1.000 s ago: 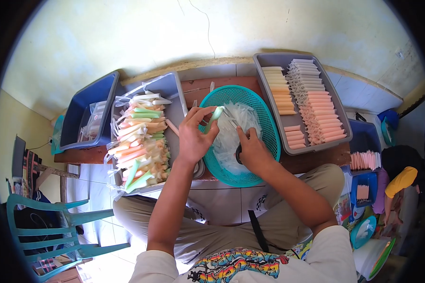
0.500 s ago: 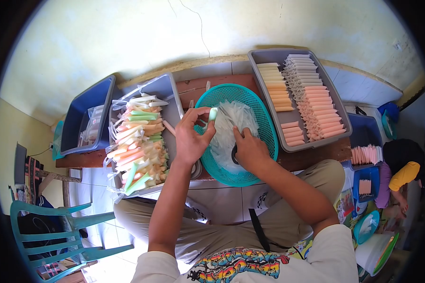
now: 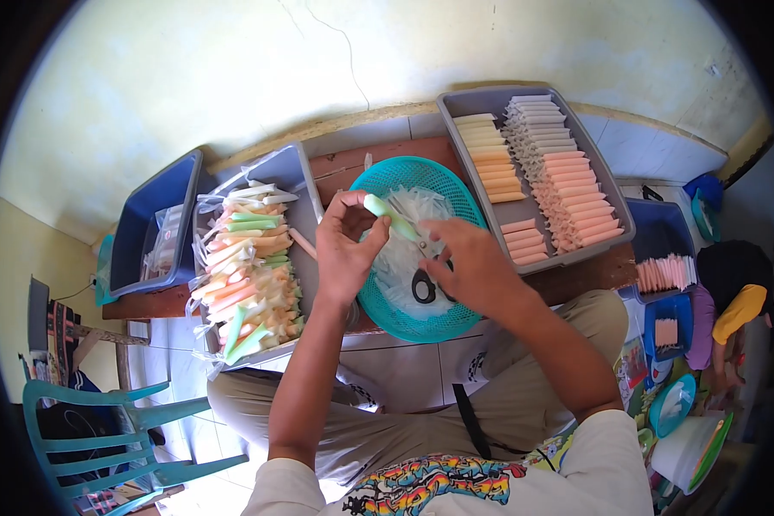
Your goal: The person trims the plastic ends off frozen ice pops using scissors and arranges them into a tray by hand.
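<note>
My left hand (image 3: 348,245) is closed, pinching a pale green ice pop (image 3: 378,206) in a clear plastic sleeve between thumb and fingers. The tail of its sleeve slants down to the right. At my right hand (image 3: 473,267) are black-handled scissors (image 3: 423,288) with the handles spread; the thumb is at one handle and the other loop shows. The fingers on that side are blurred and close to the pop's tail. Both hands are over a turquoise mesh basket (image 3: 387,322) holding a heap of clear plastic scraps (image 3: 396,284).
On the left, a grey tray (image 3: 314,172) holds heaped ice pops with loose tails. At right, another grey tray (image 3: 628,225) has pops stacked in rows. A blue bin (image 3: 150,202), a green chair (image 3: 95,439) and a person's yellow sleeve (image 3: 738,311) are at the sides.
The green ice pop has turned from nearly end-on to lie slanting rightward. My right hand has shifted slightly right, and the scissors show more fully. The view has shifted slightly.
</note>
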Available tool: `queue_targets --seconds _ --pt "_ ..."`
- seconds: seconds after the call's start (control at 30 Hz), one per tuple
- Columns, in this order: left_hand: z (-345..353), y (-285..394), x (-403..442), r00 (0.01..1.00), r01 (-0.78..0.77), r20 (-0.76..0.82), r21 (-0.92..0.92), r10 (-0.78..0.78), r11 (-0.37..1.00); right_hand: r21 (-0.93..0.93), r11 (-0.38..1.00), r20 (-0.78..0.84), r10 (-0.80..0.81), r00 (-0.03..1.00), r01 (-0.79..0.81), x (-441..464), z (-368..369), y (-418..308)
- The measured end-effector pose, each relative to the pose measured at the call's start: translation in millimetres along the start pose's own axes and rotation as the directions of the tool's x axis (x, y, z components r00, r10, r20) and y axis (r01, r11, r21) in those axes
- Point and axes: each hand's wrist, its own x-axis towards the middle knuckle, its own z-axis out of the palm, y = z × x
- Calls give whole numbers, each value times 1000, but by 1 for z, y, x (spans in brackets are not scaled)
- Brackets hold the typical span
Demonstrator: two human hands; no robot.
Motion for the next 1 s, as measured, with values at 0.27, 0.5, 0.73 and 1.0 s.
queue_targets --seconds 0.27,0.5,0.73,1.0 --pt "87 13 29 991 94 119 -294 -61 951 60 992 -351 -80 933 107 11 -93 25" --pt "147 -22 51 962 251 195 -366 -190 896 -134 989 -356 -108 928 64 7 -118 76" --pt "161 -38 58 946 227 257 -88 -198 970 -181 983 -246 -20 969 -25 10 -121 111" --pt "160 -45 80 848 -439 504 493 165 751 -356 933 -150 -7 989 -48 8 -104 162"
